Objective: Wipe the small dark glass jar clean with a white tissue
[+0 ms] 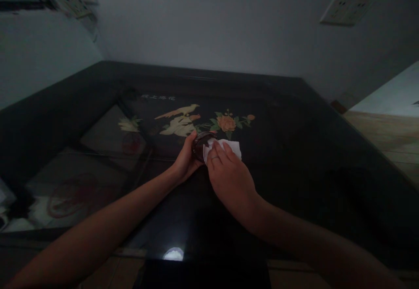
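My left hand (188,158) is closed round the left side of a small dark, glossy object (199,146) with a rounded, shiny rim; its exact kind is hard to make out in the dim light. A folded white tissue or cloth (233,148) lies under the fingers of my right hand (229,171). Those fingers press it against the right part of the dark object and hide that side. A ring shows on one right finger. Both hands are close together over the middle of a black, glossy tabletop (281,149).
Flower-and-bird artwork (183,121) decorates the tabletop just beyond my hands. Pale papers with red round marks (75,193) show at the left. A wall (209,27) rises behind the far edge, with a socket plate (346,9) at right and more sockets (73,1) at upper left.
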`<action>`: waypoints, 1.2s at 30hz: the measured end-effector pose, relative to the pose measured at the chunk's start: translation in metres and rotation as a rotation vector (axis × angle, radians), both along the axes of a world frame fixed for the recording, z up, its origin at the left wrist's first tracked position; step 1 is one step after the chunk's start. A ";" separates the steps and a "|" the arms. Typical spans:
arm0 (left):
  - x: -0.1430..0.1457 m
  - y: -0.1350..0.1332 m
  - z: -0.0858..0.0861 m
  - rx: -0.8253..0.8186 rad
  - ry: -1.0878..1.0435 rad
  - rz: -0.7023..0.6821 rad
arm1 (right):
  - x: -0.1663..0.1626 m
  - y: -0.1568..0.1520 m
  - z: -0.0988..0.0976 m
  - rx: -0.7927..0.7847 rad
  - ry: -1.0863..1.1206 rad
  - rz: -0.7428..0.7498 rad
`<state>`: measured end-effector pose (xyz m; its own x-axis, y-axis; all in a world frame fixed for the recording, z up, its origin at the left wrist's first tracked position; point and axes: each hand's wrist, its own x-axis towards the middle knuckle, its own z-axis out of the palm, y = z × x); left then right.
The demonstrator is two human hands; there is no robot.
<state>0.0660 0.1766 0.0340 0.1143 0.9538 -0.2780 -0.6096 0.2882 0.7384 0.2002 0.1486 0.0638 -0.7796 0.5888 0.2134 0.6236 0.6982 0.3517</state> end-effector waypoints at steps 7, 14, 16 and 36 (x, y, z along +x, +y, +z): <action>0.004 -0.003 -0.001 0.041 0.033 -0.004 | -0.011 -0.005 0.007 -0.252 0.130 -0.043; 0.005 -0.004 0.005 0.008 -0.048 0.046 | -0.014 0.001 0.007 -0.922 0.818 -0.051; 0.006 -0.003 0.005 0.029 -0.067 0.050 | -0.017 0.002 0.006 -1.203 1.184 -0.108; 0.008 -0.003 0.004 -0.005 -0.025 0.010 | -0.013 -0.017 0.008 -0.151 0.016 -0.036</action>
